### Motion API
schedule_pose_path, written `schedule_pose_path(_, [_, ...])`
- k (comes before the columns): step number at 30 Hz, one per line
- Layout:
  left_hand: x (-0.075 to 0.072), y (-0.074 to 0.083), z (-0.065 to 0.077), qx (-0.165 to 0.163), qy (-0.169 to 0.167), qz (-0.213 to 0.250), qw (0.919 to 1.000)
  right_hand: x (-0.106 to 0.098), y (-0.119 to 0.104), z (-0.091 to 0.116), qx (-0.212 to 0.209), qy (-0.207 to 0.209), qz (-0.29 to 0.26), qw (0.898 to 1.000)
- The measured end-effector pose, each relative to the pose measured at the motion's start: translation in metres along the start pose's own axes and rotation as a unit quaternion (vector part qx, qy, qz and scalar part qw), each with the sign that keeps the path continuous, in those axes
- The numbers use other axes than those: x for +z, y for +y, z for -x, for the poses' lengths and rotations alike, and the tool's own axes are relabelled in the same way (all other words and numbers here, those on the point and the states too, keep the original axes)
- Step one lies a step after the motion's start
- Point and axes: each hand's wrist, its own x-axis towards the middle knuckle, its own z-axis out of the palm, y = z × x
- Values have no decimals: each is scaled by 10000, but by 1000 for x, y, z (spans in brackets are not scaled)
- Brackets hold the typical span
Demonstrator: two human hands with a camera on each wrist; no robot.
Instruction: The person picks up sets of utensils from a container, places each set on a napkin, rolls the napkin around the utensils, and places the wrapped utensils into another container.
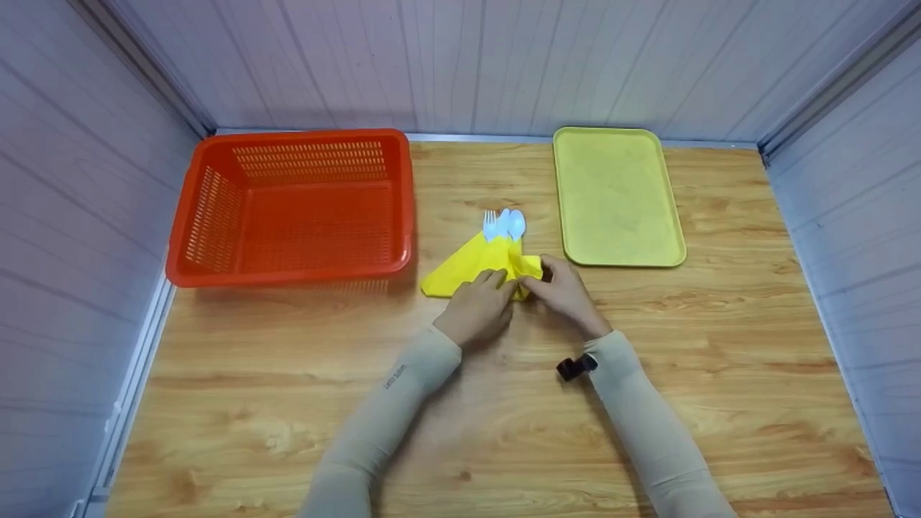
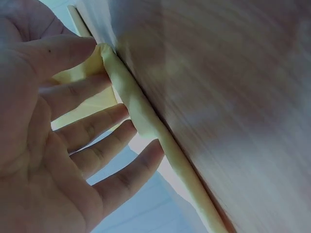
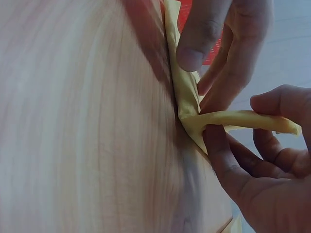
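Observation:
A yellow napkin [image 1: 468, 262], folded to a slanted point at the left, lies on the table. Pale heads of a fork [image 1: 490, 225] and a spoon [image 1: 516, 224] stick out past its far edge, with a third pale utensil [image 1: 504, 221] between them; their lower parts are covered. My left hand [image 1: 478, 306] presses on the napkin's middle with mostly straight fingers, the thumb at its near edge. With thumb and fingers, my right hand [image 1: 565, 291] pinches the right flap, which stands raised off the table in the right wrist view.
To the left sits a red slotted basket [image 1: 288, 279]. A yellow tray [image 1: 619, 198] lies flat at the back right. Pale panel walls [image 1: 468, 65] enclose the wooden table [image 1: 504, 432] at the back and both sides.

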Motion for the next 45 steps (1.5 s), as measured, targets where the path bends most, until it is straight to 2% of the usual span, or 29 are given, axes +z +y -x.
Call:
schedule_pose_path(7, [1,-4,1,122,79,49,9999,8,-3,3,45,51,75,9999])
schedule_pose_path(14, [4,-7,5,73,453,50,9989,14,-5,5,97,79,178,9998])
schedule_pose_path(18, [3,-10,7,139,494,134,9986,14,-6,6,67,0,225,9997])
schedule_pose_path(22, [2,-14,9,206,418,519,9976,15,-7,5,-35,-117,114,9999])
schedule_pose_path(28, [2,-21,13,137,365,1437,9888,16,-9,5,103,-134,-12,9999])
schedule_pose_path(32, [2,-26,17,27,370,1646,9857,18,-8,5,54,-187,134,9997])
schedule_pose_path(36, [1,-29,22,-114,365,1604,9863,21,-9,4,-224,-173,559,9980])
schedule_pose_path(40, [1,-29,27,-274,521,1253,9904,26,-13,4,-405,-111,1118,9928])
schedule_pose_path(43, [3,-25,32,-249,929,716,9928,31,-15,4,-504,-85,1416,9886])
schedule_pose_path(45, [5,-20,35,-104,1336,324,9905,34,-17,4,-596,-75,1535,9863])
